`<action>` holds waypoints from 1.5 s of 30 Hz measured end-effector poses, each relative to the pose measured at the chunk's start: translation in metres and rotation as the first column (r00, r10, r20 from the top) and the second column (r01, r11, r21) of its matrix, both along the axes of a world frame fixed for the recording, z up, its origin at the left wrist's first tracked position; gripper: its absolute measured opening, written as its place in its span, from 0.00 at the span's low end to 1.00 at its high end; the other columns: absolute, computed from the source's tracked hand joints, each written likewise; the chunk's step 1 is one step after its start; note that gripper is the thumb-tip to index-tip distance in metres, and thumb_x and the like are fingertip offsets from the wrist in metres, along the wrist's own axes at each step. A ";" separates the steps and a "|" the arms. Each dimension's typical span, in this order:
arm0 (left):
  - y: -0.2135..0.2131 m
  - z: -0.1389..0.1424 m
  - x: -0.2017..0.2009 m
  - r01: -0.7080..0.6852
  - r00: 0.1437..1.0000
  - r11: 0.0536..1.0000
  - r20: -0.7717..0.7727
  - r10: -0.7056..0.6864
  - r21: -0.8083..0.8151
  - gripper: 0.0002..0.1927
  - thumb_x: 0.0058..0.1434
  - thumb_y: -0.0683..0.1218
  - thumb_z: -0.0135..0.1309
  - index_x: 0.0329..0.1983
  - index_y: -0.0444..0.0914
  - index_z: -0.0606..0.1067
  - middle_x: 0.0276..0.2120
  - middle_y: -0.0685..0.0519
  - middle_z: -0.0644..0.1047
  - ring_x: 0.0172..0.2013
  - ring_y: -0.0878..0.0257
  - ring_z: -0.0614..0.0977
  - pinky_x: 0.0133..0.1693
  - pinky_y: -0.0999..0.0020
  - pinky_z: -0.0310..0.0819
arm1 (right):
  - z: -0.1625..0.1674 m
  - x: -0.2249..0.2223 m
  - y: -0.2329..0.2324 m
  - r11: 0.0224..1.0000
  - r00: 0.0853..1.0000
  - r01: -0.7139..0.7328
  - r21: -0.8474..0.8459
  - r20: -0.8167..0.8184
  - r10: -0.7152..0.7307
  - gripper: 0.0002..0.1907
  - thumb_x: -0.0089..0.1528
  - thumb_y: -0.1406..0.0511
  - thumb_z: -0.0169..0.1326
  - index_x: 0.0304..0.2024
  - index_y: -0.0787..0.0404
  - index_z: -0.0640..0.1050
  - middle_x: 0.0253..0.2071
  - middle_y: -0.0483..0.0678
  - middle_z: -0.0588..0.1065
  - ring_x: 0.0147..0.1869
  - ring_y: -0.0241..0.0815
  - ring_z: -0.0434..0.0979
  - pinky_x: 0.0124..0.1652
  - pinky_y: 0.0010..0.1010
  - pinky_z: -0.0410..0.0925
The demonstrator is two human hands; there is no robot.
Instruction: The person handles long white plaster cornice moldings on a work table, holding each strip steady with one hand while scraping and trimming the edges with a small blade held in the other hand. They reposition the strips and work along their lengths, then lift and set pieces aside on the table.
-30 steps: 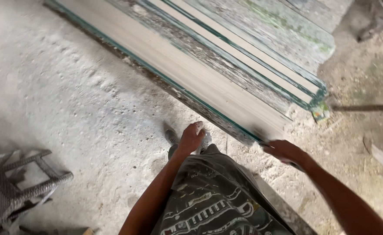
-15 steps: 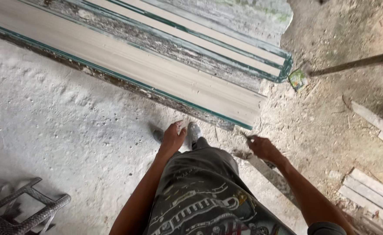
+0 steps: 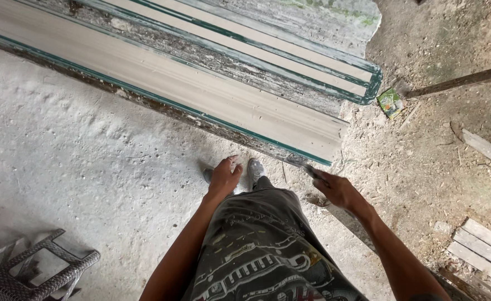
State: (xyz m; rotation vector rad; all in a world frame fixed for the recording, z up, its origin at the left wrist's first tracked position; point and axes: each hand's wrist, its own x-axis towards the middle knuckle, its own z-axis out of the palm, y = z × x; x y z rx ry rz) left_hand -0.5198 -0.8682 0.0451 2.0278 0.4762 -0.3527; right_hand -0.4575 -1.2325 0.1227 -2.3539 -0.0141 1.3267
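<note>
My right hand (image 3: 339,190) is clenched around a thin tool (image 3: 304,166), its tip just at the near end of the long pale moulding (image 3: 201,92) lying on the floor (image 3: 89,167). My left hand (image 3: 224,177) hangs loosely curled, grasping nothing, above my shoe (image 3: 255,168). A second moulding (image 3: 267,44) lies beyond the first. A wicker stool (image 3: 28,273) stands at lower left, and wood planks (image 3: 485,242) at right.

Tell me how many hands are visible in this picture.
2. The left hand hangs open above the dusty floor. The right hand grips a thin tool near the end of the long moulding.
</note>
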 end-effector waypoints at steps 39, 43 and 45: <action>0.132 0.021 0.072 -0.205 0.973 0.968 0.080 0.218 -0.144 0.28 0.67 0.52 0.51 0.67 0.34 0.67 0.59 0.40 0.72 0.58 0.43 0.75 0.56 0.51 0.70 | -0.007 0.183 0.387 0.903 0.897 -0.429 0.006 -0.116 0.427 0.30 0.68 0.50 0.46 0.66 0.60 0.72 0.29 0.56 0.77 0.23 0.42 0.76 0.27 0.40 0.72; 0.197 0.023 0.094 -0.276 0.938 0.947 0.168 0.302 -0.165 0.29 0.66 0.51 0.54 0.66 0.32 0.65 0.62 0.38 0.68 0.59 0.40 0.73 0.56 0.49 0.70 | -0.001 0.201 0.472 0.891 0.889 -0.453 0.007 -0.068 0.453 0.30 0.68 0.50 0.47 0.65 0.62 0.72 0.27 0.50 0.77 0.21 0.41 0.78 0.26 0.36 0.73; 0.235 0.023 0.105 -0.271 0.932 0.947 0.199 0.304 -0.175 0.29 0.63 0.49 0.56 0.65 0.33 0.66 0.63 0.38 0.68 0.60 0.40 0.73 0.58 0.49 0.69 | -0.004 0.210 0.518 0.896 0.892 -0.445 0.001 -0.094 0.443 0.29 0.67 0.50 0.46 0.65 0.57 0.72 0.22 0.52 0.75 0.20 0.42 0.75 0.24 0.37 0.70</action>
